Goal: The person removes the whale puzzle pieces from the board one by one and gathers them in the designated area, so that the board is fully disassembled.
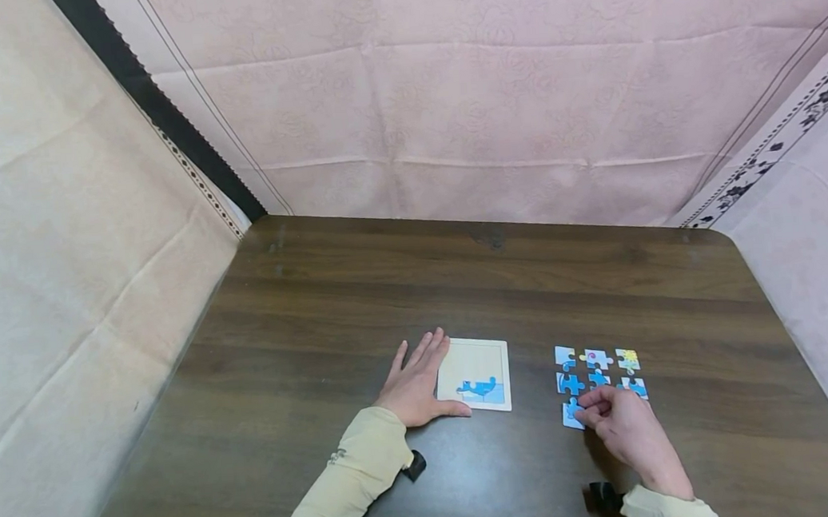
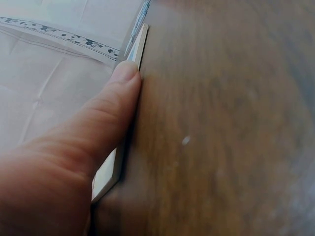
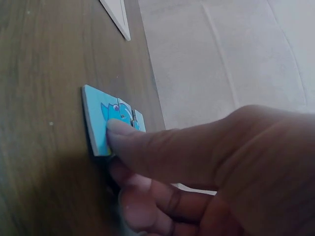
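Observation:
My left hand lies spread at the left side of a square wooden puzzle tray, its thumb along the near edge. In the left wrist view the thumb presses against the tray's side. Blue joined pieces fill the tray's lower right part. On the right, my right hand pinches a blue puzzle piece at the near left of a group of loose pieces. The right wrist view shows the thumb on its printed face, with the other fingers curled below.
Several other loose puzzle pieces lie in rows just beyond my right hand, printed in blue, white and yellow. Everything rests on a dark wooden table. Pale cloth hangs behind the table and at both sides.

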Motion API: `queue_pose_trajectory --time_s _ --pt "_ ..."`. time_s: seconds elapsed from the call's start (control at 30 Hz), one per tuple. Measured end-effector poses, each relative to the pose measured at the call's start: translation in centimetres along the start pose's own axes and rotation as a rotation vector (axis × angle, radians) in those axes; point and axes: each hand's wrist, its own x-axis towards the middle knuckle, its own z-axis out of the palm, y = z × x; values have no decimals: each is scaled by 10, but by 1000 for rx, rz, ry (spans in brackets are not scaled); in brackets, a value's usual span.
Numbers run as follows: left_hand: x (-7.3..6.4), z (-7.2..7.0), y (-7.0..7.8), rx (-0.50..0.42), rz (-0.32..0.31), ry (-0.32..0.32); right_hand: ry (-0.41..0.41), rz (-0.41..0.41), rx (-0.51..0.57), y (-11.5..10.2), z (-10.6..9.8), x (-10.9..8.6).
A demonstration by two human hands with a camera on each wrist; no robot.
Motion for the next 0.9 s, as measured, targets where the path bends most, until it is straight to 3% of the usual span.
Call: queue_pose_trajectory --time_s 0.9 --pt "0 0 1 19 -5 1 10 1 -29 1 2 2"
